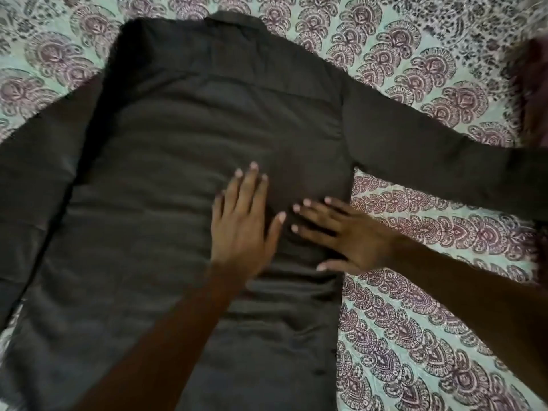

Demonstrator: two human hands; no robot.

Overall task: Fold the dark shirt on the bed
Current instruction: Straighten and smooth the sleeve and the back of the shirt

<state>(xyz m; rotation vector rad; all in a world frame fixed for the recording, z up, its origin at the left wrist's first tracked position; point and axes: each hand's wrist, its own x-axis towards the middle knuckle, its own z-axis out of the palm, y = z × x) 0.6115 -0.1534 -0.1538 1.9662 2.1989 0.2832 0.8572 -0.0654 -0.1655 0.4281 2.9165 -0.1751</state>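
Head view | left hand [241, 225] flat, fingers straight, pressing dark shirt [178, 143] | right hand [341, 234] beside it, splayed flat, grasping nothing

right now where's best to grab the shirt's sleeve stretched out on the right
Probably pinch the sleeve toward its far end, coming from the right with the right hand: it lies flat and straight out from the dark shirt.

The dark shirt [178, 161] runs off frame at 6 and 9 o'clock; a reddish blur [530, 84] at 2 o'clock is unidentifiable.
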